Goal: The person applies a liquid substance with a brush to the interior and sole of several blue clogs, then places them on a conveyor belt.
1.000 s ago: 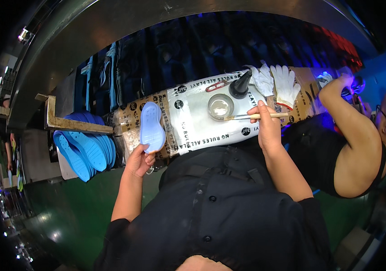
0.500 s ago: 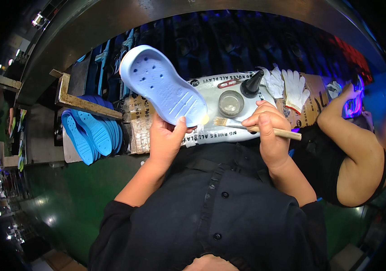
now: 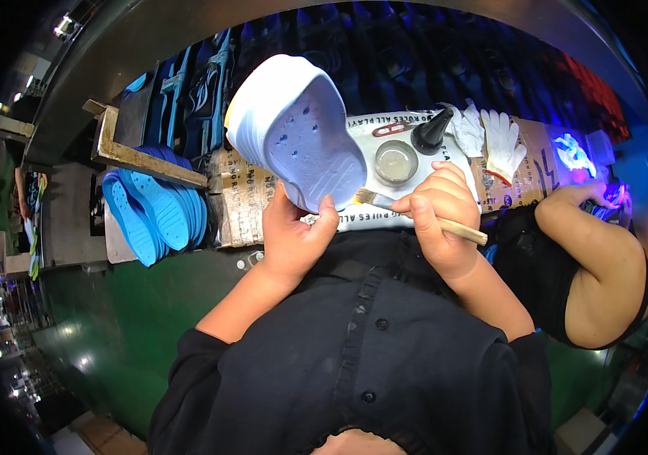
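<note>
A pale lilac shoe sole [image 3: 320, 144], a thick foam cup with small holes and ridges inside, is gripped near its lower end by my left hand [image 3: 297, 235]. It tilts so that its white outer wall shows. My right hand [image 3: 441, 220] is closed round the wooden handle of a flat paintbrush [image 3: 458, 229]. The bristles meet the sole's lower right edge and seem to touch it. Just beyond the brush stands a small round glass jar [image 3: 396, 163] of cloudy liquid. Behind the jar are a black nozzle bottle [image 3: 432, 133] and a small red tool [image 3: 390, 130].
White gloves [image 3: 500, 144] lie on the cardboard-covered bench [image 3: 242, 186]. Blue soles [image 3: 161, 208] are stacked at left beside a wooden frame [image 3: 146, 164]. Dark racks [image 3: 324, 45] line the back under a metal beam. Another person's arm [image 3: 585, 235] is close at right.
The sole has tipped up and turned, showing more of its outer wall, and has shifted slightly right. The brush has moved left to its lower edge.
</note>
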The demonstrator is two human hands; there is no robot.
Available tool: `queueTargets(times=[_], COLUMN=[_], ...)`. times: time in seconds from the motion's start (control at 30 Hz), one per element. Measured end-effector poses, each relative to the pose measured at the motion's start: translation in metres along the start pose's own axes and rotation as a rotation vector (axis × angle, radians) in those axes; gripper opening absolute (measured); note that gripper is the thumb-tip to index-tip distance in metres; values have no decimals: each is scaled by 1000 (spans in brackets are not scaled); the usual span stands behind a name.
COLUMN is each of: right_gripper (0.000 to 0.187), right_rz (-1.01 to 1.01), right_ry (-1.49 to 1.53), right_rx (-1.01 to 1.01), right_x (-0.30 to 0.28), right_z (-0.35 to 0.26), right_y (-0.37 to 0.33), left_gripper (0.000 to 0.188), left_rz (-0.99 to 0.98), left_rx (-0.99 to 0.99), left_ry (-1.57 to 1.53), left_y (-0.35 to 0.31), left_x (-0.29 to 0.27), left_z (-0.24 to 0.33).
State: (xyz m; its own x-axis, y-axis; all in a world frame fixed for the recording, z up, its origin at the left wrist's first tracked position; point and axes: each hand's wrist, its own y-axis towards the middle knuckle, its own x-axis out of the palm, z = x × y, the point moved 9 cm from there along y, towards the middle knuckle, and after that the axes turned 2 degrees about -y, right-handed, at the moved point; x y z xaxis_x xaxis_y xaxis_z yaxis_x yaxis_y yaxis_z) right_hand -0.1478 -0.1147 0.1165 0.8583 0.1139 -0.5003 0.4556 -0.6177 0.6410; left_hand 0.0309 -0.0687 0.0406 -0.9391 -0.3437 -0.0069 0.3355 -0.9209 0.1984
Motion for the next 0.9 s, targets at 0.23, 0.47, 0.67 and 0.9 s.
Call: queueTargets(times=[0.23,0.47,0.67,0.9], right_gripper=[17,18,17,14], right_rz=[37,-36,30,-71], right_ry=[67,-31,40,9], right_rx=[77,26,-10,-4], right_x=[-9,2,-4,5], right_z=[5,-1,-6,-9], right_y=[-1,1,-1,-6], left_gripper=[32,32,31,32], left_rz=[-12,11,23,55], left_rx=[88,99,71,183], left_ry=[33,20,18,-5], left_y=[-1,-3,-6,-7], left_x=[0,-3,-4,-6], left_z=[0,6,2,6])
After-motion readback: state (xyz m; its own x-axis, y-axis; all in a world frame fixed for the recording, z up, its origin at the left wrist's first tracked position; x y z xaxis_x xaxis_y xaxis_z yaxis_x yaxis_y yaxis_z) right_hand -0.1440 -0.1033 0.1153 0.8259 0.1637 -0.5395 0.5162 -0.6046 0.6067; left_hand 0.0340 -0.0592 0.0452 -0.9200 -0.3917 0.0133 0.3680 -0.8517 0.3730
